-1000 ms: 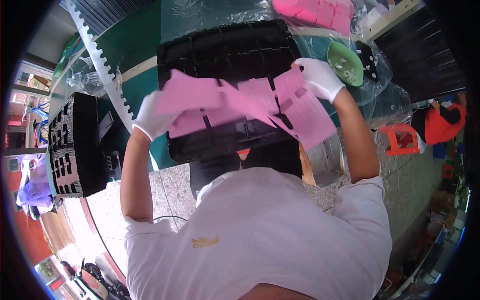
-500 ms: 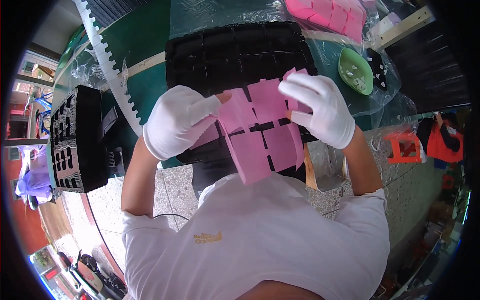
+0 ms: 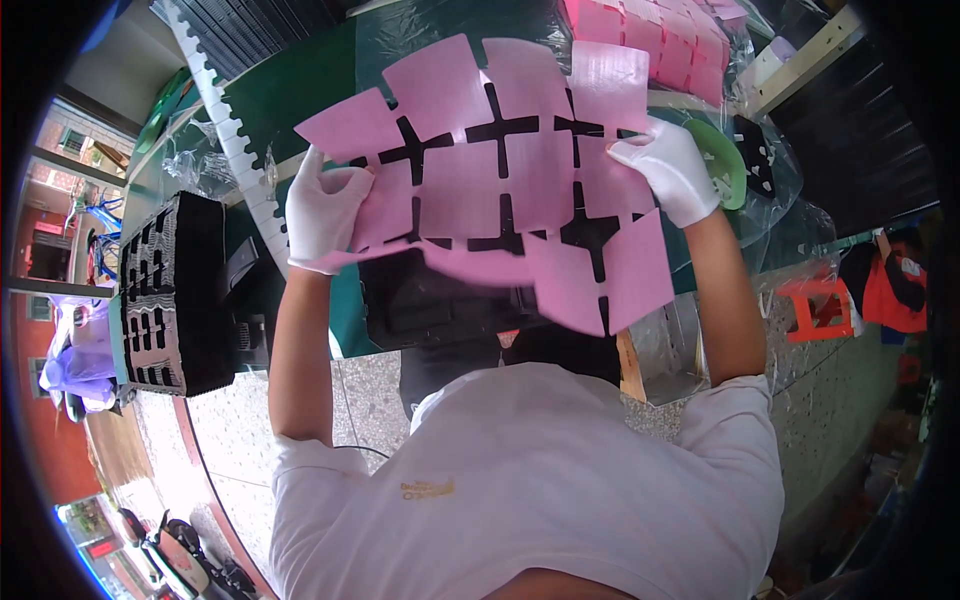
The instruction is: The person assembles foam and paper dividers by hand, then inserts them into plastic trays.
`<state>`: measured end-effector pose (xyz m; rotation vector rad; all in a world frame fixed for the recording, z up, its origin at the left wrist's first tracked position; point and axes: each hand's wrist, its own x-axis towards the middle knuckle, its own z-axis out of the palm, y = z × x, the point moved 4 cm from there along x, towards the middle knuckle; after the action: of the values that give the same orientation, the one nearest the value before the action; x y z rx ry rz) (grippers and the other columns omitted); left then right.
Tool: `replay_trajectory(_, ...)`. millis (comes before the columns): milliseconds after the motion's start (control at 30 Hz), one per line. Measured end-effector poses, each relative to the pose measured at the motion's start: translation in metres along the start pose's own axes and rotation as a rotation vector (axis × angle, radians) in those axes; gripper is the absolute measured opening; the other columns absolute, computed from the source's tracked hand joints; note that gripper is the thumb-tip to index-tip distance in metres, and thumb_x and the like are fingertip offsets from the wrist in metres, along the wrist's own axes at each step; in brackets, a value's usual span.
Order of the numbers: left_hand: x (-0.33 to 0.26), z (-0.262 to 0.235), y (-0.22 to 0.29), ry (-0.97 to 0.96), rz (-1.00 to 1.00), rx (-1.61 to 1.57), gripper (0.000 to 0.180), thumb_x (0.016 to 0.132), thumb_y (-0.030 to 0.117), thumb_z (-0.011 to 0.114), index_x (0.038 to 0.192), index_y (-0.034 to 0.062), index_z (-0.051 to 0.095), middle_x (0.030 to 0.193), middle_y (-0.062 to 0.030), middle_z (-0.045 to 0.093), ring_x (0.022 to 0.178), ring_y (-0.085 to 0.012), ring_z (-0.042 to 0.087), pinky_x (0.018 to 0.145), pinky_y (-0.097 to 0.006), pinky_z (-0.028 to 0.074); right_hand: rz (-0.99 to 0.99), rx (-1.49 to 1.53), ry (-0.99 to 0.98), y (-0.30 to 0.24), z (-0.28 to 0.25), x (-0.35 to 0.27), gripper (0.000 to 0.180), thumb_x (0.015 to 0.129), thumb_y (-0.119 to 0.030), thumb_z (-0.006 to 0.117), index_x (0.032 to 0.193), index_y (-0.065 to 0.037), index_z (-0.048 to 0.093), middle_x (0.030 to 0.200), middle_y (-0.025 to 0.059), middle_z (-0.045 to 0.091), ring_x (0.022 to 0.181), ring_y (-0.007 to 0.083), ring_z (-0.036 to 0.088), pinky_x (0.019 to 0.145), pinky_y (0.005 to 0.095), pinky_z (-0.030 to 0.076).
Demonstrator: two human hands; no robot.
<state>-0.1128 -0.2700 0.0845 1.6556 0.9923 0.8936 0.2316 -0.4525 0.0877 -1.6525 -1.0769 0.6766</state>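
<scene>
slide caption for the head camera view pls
White-gloved left hand and right hand hold up a slotted pink sheet above a black panel, near a green bowl.

2 bare forearms [image 3: 301, 360] extend forward, gloved left hand [image 3: 322, 215] and right hand [image 3: 676, 177] well apart, fingers [image 3: 310, 174] pinched.

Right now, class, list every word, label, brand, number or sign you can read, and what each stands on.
None reads clearly.
White shirt: small gold print, too blurred to read.
Pink slotted sheet: no lettering seen.
Any marks farther off: too small to read.
</scene>
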Motion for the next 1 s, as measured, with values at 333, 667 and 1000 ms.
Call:
replay_trajectory(333,0.005,0.019,-0.026,0.132,0.402,0.663,0.078,0.078,0.003,0.074,0.150,0.0009,0.042,0.074,-0.0049,0.069,0.066,-0.0116,0.063,0.064,-0.027,0.052,0.033,-0.552,0.022,0.029,0.025,0.031,0.053,0.084,-0.019,0.072,0.133,-0.003,0.058,0.088,0.0140,0.075,0.074,0.0280,0.074,0.071,0.0326,0.057)
replay_trajectory(667,-0.032,0.008,-0.046,0.096,0.238,0.600,0.089,0.072,-0.004,0.077,0.152,-0.0023,0.037,0.071,-0.0004,0.061,0.068,-0.0106,0.061,0.092,-0.031,0.051,0.243,-0.501,0.204,0.034,0.033,-0.009,0.085,0.079,0.000,0.074,0.154,-0.020,0.040,0.074,0.0028,0.063,0.064,0.0108,0.054,0.069,0.0266,0.050)
replay_trajectory(1000,-0.038,0.011,-0.041,0.152,0.155,0.602,0.072,0.072,-0.002,0.076,0.141,-0.0013,0.054,0.076,-0.0003,0.059,0.070,-0.0094,0.055,0.072,-0.026,0.047,-0.099,-0.480,0.307,0.041,0.034,-0.015,0.077,0.081,-0.001,0.075,0.151,-0.014,0.045,0.076,0.0019,0.065,0.069,0.0092,0.058,0.072,0.0272,0.051)
